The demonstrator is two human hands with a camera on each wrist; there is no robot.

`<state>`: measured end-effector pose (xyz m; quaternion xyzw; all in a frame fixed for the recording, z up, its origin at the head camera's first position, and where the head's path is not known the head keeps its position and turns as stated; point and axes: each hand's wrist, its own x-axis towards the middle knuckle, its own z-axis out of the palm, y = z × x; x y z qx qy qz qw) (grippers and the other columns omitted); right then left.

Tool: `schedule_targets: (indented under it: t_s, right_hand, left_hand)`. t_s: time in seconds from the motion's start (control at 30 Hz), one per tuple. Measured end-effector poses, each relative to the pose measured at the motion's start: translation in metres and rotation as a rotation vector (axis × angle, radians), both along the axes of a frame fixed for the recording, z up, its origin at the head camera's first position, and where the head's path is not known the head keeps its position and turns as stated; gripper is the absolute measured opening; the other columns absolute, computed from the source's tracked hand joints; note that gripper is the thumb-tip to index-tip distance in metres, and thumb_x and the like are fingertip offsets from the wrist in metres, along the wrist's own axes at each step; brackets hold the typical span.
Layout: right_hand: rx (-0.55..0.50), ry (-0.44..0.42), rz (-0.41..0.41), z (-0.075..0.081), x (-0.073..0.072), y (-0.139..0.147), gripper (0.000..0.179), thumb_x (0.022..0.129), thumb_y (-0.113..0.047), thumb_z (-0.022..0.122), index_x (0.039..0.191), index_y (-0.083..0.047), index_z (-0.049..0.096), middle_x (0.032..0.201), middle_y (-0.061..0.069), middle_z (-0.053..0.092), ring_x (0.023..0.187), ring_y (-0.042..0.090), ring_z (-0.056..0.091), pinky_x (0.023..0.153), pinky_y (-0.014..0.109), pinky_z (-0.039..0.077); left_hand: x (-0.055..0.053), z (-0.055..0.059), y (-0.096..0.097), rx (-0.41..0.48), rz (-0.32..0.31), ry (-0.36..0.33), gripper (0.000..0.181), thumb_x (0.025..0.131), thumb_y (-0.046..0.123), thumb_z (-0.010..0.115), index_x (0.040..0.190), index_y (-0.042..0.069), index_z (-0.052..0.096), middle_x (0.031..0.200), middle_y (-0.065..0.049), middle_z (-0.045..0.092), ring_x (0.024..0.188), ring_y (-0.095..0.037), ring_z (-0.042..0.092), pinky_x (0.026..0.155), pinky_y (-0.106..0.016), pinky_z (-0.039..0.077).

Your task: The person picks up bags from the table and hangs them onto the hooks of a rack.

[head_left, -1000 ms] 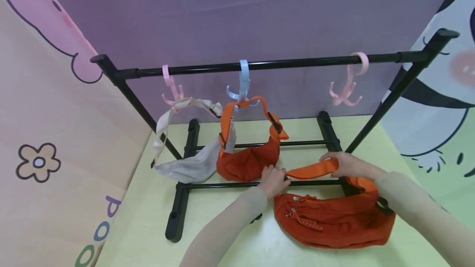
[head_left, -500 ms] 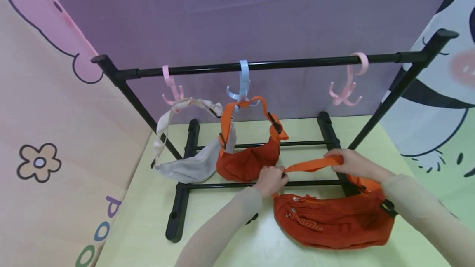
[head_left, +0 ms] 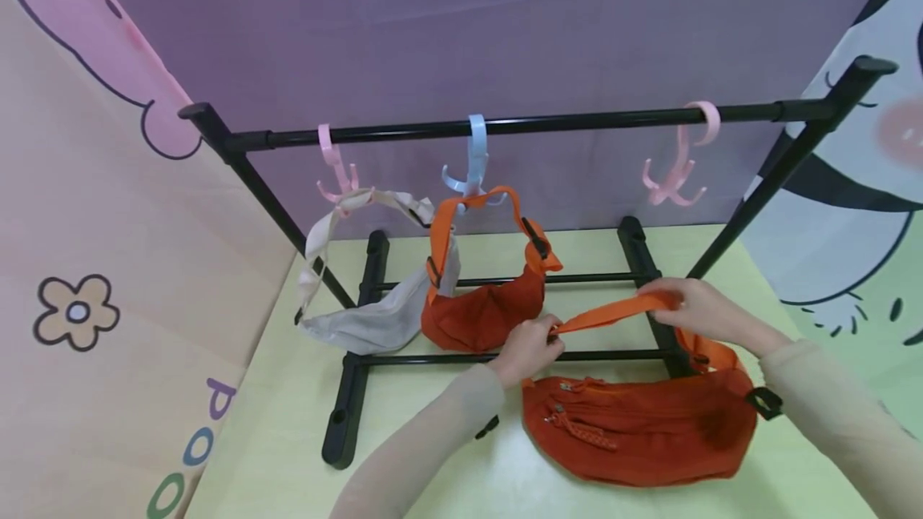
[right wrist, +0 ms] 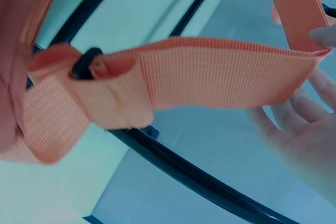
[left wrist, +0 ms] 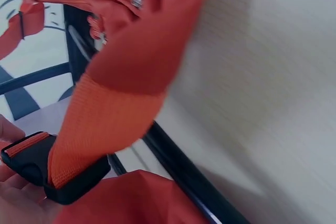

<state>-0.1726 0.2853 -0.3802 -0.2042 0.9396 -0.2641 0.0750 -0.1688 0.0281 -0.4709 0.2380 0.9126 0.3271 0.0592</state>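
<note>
A red-orange waist bag (head_left: 642, 431) with zips lies on the table in front of the rack's lower bar. My left hand (head_left: 530, 351) grips the black buckle (left wrist: 31, 161) on its orange strap (head_left: 609, 315). Farther right, my right hand (head_left: 699, 311) pinches the strap where it doubles over, thumb on one face and fingers behind, as the right wrist view shows. Between both hands the strap runs nearly taut, sloping up to the right. Another stretch of webbing with a black slider (right wrist: 86, 64) leads back to the bag.
The black rack (head_left: 584, 123) carries pink hooks (head_left: 332, 162) (head_left: 678, 166) and a blue hook (head_left: 476, 154). A whitish bag (head_left: 368, 327) hangs from the left pink hook, a smaller orange bag (head_left: 486, 311) from the blue one. Patterned cloth walls surround the table.
My right hand has risen and moved right, drawing the strap up with it. My left hand has shifted slightly left, and the waist bag has slid a little left.
</note>
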Motion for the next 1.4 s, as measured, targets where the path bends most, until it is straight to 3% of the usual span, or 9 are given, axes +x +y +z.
schedule_targets:
  t_s: [0.13, 0.23, 0.47, 0.6, 0.83, 1.03, 1.2, 1.4]
  right_hand:
    - [0.010, 0.018, -0.021, 0.008, 0.001, 0.002, 0.030, 0.080, -0.009, 0.060, 0.109, -0.001, 0.059, 0.105, 0.018, 0.059, 0.082, 0.024, 0.054, 0.071, 0.043, 0.046]
    - [-0.014, 0.006, -0.031, 0.014, 0.003, 0.004, 0.031, 0.082, -0.011, 0.060, 0.111, 0.000, 0.058, 0.107, 0.020, 0.058, 0.090, 0.033, 0.056, 0.073, 0.049, 0.045]
    - [-0.060, -0.024, -0.051, 0.026, 0.010, 0.004, 0.034, 0.083, -0.021, 0.062, 0.111, -0.002, 0.058, 0.105, 0.019, 0.059, 0.089, 0.035, 0.057, 0.064, 0.040, 0.049]
    - [-0.084, -0.057, -0.098, 0.032, 0.012, 0.004, 0.036, 0.083, -0.026, 0.061, 0.112, -0.003, 0.058, 0.105, 0.018, 0.059, 0.090, 0.035, 0.057, 0.063, 0.038, 0.050]
    - [-0.103, -0.035, -0.125, 0.044, 0.016, 0.007, 0.036, 0.083, -0.026, 0.062, 0.112, -0.006, 0.059, 0.101, 0.014, 0.061, 0.082, 0.018, 0.059, 0.062, 0.029, 0.048]
    - [-0.148, -0.008, -0.131, 0.056, 0.021, 0.008, 0.032, 0.083, -0.022, 0.062, 0.111, -0.006, 0.059, 0.100, 0.007, 0.060, 0.081, 0.015, 0.060, 0.066, 0.042, 0.049]
    - [-0.182, 0.046, -0.141, 0.065, 0.023, 0.007, 0.031, 0.082, -0.021, 0.063, 0.110, -0.008, 0.060, 0.093, -0.008, 0.060, 0.078, -0.002, 0.055, 0.066, 0.045, 0.047]
    - [-0.194, 0.077, -0.204, 0.072, 0.023, 0.007, 0.031, 0.082, -0.022, 0.064, 0.110, -0.009, 0.059, 0.093, -0.019, 0.056, 0.080, -0.011, 0.049, 0.071, 0.056, 0.042]
  left_hand:
    - [0.002, 0.006, -0.001, 0.137, -0.015, -0.093, 0.029, 0.083, 0.006, 0.053, 0.112, 0.008, 0.056, 0.090, -0.003, 0.061, 0.059, -0.005, 0.047, 0.052, -0.014, 0.039]
    - [0.004, 0.011, -0.002, 0.213, -0.025, -0.148, 0.031, 0.083, 0.004, 0.053, 0.113, 0.009, 0.055, 0.090, -0.003, 0.060, 0.062, -0.006, 0.048, 0.054, -0.016, 0.041]
    - [0.011, 0.025, -0.004, 0.345, -0.040, -0.197, 0.026, 0.083, 0.001, 0.053, 0.107, 0.010, 0.055, 0.095, -0.002, 0.060, 0.081, -0.006, 0.055, 0.067, -0.016, 0.044]
    - [0.015, 0.035, -0.005, 0.402, -0.051, -0.222, 0.023, 0.083, 0.001, 0.054, 0.104, 0.010, 0.053, 0.097, -0.002, 0.059, 0.082, -0.007, 0.054, 0.070, -0.017, 0.044]
    - [0.018, 0.048, -0.008, 0.451, -0.079, -0.291, 0.022, 0.083, 0.006, 0.058, 0.104, 0.012, 0.054, 0.100, 0.000, 0.058, 0.082, -0.006, 0.055, 0.070, -0.017, 0.045]
    - [0.019, 0.059, -0.009, 0.462, -0.118, -0.242, 0.023, 0.081, 0.015, 0.063, 0.103, 0.012, 0.056, 0.098, 0.003, 0.058, 0.082, -0.005, 0.054, 0.071, -0.017, 0.045]
    - [0.019, 0.073, -0.012, 0.460, -0.149, -0.192, 0.026, 0.081, 0.019, 0.064, 0.105, 0.011, 0.057, 0.100, 0.003, 0.058, 0.084, -0.005, 0.053, 0.074, -0.018, 0.044]
    - [0.017, 0.092, -0.013, 0.446, -0.149, -0.142, 0.029, 0.080, 0.021, 0.065, 0.106, 0.012, 0.057, 0.102, 0.004, 0.057, 0.086, -0.003, 0.051, 0.074, -0.016, 0.044]
